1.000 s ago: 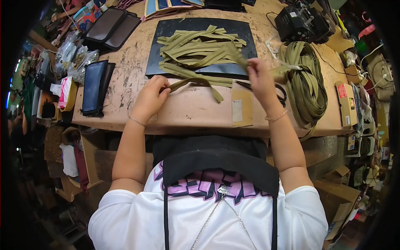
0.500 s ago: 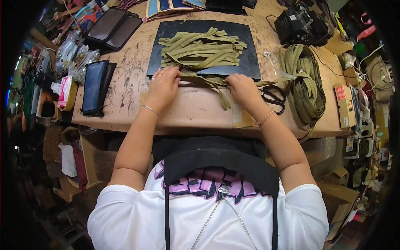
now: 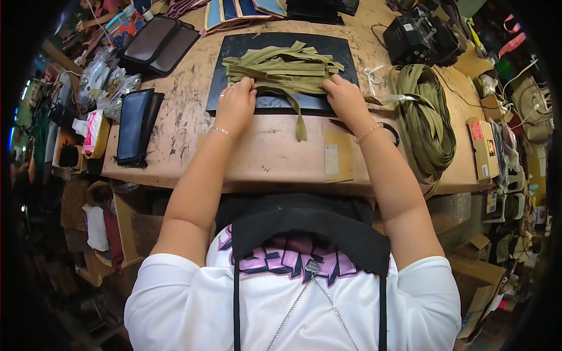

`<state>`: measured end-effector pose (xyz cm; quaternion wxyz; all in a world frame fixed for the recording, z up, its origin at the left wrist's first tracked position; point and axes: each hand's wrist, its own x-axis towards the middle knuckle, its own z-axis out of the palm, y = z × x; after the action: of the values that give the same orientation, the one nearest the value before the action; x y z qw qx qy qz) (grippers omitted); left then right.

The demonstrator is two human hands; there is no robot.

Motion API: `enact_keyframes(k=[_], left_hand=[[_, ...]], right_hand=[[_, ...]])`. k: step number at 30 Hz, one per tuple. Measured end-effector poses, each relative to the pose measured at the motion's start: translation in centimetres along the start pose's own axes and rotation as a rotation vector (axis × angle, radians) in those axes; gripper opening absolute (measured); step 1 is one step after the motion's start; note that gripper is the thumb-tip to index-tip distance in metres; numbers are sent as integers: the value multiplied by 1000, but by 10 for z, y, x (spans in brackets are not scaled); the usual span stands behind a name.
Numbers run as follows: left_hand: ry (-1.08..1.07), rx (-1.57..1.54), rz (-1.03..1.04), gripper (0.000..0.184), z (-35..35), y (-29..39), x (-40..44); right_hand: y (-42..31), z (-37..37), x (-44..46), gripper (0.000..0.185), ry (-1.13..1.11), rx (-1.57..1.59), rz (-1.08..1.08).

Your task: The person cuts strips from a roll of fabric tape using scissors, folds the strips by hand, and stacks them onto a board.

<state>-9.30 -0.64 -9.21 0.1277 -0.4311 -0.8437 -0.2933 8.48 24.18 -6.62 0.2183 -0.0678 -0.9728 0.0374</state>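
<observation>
A pile of cut olive zipper tape strips [image 3: 281,58] lies on a dark flat board [image 3: 275,40]. My left hand [image 3: 237,106] pinches one zipper tape strip near the pile's front left. Across from it, my right hand [image 3: 346,100] is closed on the strip's other side, at the pile's right end. Between the hands a loose tape end [image 3: 300,126] hangs over the board's front edge. A big coil of olive zipper tape [image 3: 430,137] lies to the right, one length running towards my right hand. Black-handled scissors [image 3: 397,136] are partly hidden behind my right wrist.
Dark pouches [image 3: 136,126] lie at the left, beside a tissue pack [image 3: 92,131]. Further back are brown-panelled cases [image 3: 153,41] and blue panels [image 3: 237,13]. A black machine [image 3: 413,38] stands back right. A cardboard piece [image 3: 338,155] lies near the front edge.
Both hands have moved forward with the strip, from the board's front edge onto the pile. The hanging tape end has shifted left and away from me.
</observation>
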Motion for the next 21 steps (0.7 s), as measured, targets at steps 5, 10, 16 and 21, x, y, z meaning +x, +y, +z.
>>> enact_keyframes(k=[5, 10, 16, 21], left_hand=[[-76, -117, -106, 13, 0, -7, 28], [90, -264, -32, 14, -31, 4, 19], [26, -1054, -327, 9, -69, 28, -14], [-284, -1327, -333, 15, -106, 60, -28]], right_hand=[[10, 6, 18, 20, 0, -51, 52], [-1, -25, 8, 27, 69, 301, 206], [-71, -59, -40, 31, -58, 773, -33], [-122, -86, -62, 35, 192, 817, -157]])
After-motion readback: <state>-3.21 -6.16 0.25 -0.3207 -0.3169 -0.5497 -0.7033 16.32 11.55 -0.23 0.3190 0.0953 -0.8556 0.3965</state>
